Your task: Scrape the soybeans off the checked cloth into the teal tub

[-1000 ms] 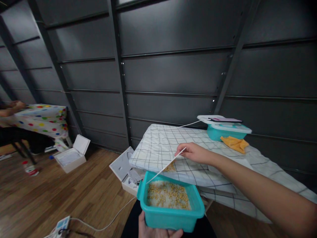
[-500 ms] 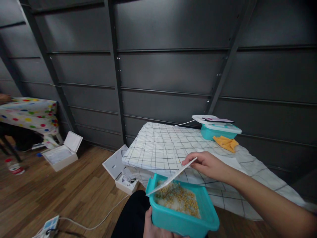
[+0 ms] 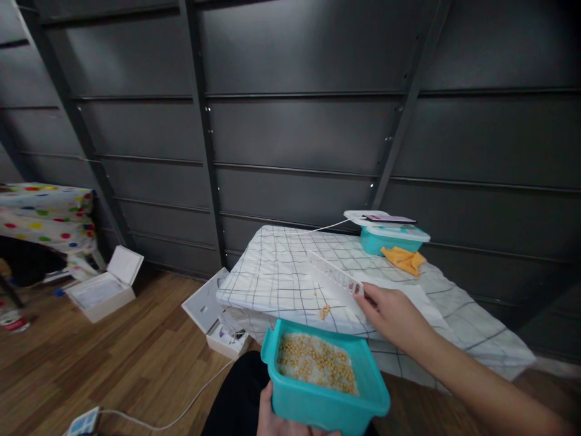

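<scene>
My left hand (image 3: 284,421) grips the near lower side of a teal plastic box (image 3: 324,409), its fingers partly hidden beneath. Inside the open box lie yellow soybeans (image 3: 318,361) mixed with white grains that look like rice. My right hand (image 3: 385,309) pinches the near end of a long white plastic piece (image 3: 333,281) with a row of openings along it. This piece stands tilted on edge over the checked cloth, beyond the box. A few loose soybeans (image 3: 324,312) lie on the cloth between the piece and the box.
The checked cloth (image 3: 267,266) covers a table. On it stand a second lidded teal box (image 3: 385,242) with a phone (image 3: 389,219) on top and an orange cloth (image 3: 403,260). Opened white cartons (image 3: 100,297) and a power strip (image 3: 84,422) are on the wooden floor.
My right hand has moved the white piece off the teal box and over the checked cloth. Soybeans now show on the cloth. My left hand still holds the box.
</scene>
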`<move>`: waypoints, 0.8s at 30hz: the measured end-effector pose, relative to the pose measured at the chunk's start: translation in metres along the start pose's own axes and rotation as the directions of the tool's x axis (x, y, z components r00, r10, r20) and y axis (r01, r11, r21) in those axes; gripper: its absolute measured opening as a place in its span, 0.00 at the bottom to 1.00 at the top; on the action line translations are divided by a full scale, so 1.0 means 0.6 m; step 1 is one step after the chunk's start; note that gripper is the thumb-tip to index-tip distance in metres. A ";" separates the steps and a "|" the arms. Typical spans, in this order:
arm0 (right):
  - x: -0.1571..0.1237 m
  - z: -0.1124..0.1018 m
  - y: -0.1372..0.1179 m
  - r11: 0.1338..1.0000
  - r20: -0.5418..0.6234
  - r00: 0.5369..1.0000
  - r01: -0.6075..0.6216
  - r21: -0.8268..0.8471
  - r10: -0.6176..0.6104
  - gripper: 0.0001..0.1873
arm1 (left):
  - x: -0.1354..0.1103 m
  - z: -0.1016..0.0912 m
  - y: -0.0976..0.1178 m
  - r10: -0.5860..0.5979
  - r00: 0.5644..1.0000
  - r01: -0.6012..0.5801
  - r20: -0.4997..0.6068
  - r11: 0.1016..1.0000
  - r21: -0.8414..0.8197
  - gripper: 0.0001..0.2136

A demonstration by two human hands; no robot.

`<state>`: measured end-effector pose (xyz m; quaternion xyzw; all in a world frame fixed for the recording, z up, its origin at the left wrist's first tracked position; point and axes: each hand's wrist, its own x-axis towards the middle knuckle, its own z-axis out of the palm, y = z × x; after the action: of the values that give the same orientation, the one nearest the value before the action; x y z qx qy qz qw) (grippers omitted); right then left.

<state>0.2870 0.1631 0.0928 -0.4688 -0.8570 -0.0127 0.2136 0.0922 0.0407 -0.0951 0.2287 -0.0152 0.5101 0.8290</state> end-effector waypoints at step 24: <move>-0.094 -0.053 -0.083 0.943 0.039 0.999 -0.019 0.332 0.007 0.15 | -0.034 0.011 0.009 0.027 0.989 -0.030 -0.146 0.999 -0.017 0.29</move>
<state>0.2843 0.0831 0.1096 -0.4318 -0.8476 0.1423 0.2736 0.0794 0.0232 -0.0923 0.1827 0.0371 0.5369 0.8228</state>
